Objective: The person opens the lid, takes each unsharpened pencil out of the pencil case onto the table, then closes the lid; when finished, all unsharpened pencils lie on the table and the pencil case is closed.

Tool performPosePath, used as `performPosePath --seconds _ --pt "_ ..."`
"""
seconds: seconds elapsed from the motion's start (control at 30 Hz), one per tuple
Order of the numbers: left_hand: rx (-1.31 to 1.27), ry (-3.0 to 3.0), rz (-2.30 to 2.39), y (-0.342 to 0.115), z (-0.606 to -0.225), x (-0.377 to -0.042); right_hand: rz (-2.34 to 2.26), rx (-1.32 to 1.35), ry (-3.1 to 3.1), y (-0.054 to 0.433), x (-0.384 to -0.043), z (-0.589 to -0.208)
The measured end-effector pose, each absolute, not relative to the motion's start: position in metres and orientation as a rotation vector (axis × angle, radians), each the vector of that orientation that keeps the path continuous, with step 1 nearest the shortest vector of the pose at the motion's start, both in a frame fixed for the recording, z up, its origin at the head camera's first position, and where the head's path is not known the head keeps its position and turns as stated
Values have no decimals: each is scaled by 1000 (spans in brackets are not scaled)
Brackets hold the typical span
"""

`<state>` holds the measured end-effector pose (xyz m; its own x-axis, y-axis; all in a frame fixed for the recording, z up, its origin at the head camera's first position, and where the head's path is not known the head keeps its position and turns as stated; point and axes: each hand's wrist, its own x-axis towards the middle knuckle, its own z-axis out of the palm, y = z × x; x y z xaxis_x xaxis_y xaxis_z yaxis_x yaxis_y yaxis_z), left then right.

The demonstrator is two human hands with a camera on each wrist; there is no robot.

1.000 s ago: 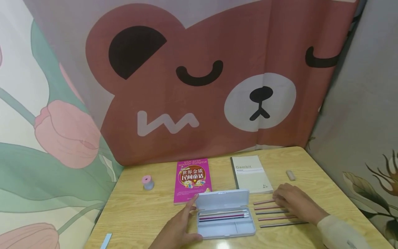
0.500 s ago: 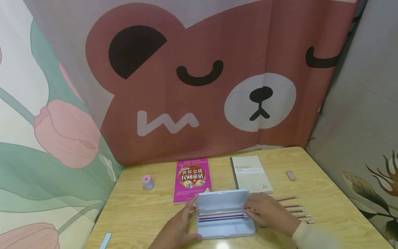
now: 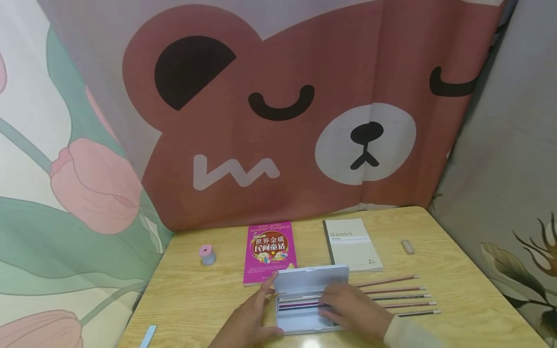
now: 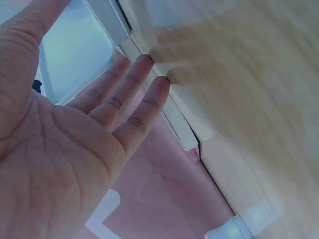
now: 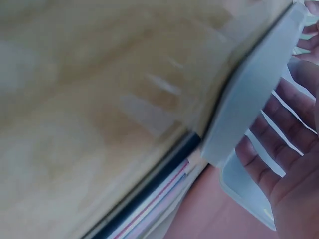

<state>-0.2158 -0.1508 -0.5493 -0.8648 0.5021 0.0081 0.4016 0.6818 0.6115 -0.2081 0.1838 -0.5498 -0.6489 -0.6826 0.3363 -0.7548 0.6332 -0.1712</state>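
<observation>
A pale blue pencil case [image 3: 300, 321] stands with its lid raised, several pencils [image 3: 298, 305] lying in its back compartment. My left hand [image 3: 250, 319] spans the case's left end, forefinger at the lid and thumb by the front corner. In the left wrist view, its other fingers [image 4: 142, 117] stretch out almost straight, tips at the tabletop. My right hand [image 3: 352, 307] reaches over the case's right half, fingertips at the pencils; whether it pinches one is hidden. Right of the case, several more pencils [image 3: 391, 290] lie in a row.
Behind the case are a pink book [image 3: 270, 258] and a pale notebook [image 3: 353, 244]. An eraser [image 3: 407, 246] lies at the right. A small pink-and-blue cylinder [image 3: 207, 254] stands at the left, and a light blue strip [image 3: 148, 336] lies near the front.
My right hand has moved left from the pencils on the table to the case's right end, then farther in over its pencils. The left hand has stayed at the case.
</observation>
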Motion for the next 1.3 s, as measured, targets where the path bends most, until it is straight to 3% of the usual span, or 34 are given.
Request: performPosePath --seconds 0.43,1.3 --pt "751 2725 947 -152 -549 -213 519 1001 -2918 172 -203 -552" --pt "734 2715 948 -151 -547 -214 530 1079 -2709 167 -208 -560"
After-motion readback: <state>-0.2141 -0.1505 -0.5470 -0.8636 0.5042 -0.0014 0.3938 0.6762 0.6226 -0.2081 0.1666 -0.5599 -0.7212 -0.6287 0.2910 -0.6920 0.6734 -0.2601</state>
